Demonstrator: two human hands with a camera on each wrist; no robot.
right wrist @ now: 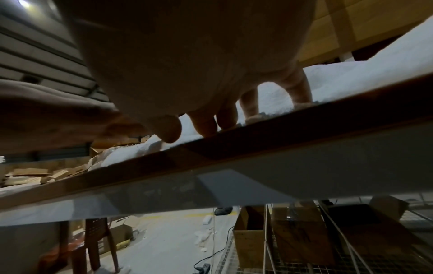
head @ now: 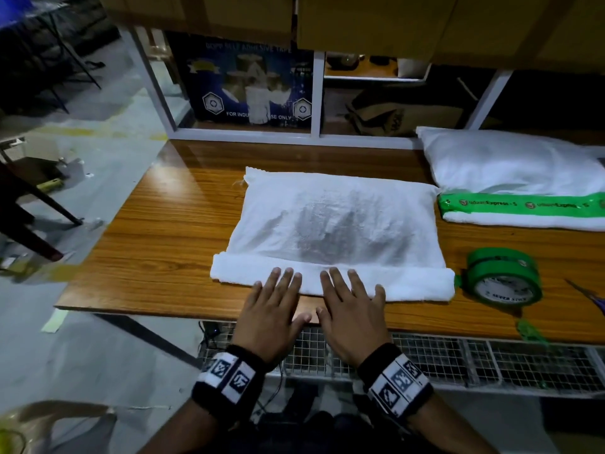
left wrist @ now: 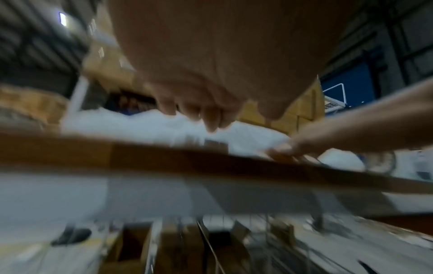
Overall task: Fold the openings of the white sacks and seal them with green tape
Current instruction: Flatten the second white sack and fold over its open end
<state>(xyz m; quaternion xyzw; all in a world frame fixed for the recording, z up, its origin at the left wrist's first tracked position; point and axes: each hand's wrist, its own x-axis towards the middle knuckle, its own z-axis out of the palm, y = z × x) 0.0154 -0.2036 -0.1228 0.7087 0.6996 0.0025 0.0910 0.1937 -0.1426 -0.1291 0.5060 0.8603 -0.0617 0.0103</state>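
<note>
A white sack (head: pixel 334 224) lies flat in the middle of the wooden table (head: pixel 163 244), its near end rolled into a folded band (head: pixel 409 285). My left hand (head: pixel 276 296) and right hand (head: pixel 352 298) lie side by side, fingers straight, pressing on that band near its middle. A roll of green tape (head: pixel 502 276) stands to the right of the sack. Another white sack (head: pixel 510 162), sealed with a strip of green tape (head: pixel 520 203), sits at the far right. The wrist views show the left fingers (left wrist: pixel 211 118) and the right fingers (right wrist: pixel 203 124) on the white sack (right wrist: pixel 339 74) at the table edge.
Scissors (head: pixel 586 294) lie at the right edge of the table. A scrap of green tape (head: pixel 530 330) hangs off the front edge. A white-framed shelf (head: pixel 314 93) with boxes backs the table. A wire-mesh rack (head: pixel 458 358) sits below the front edge.
</note>
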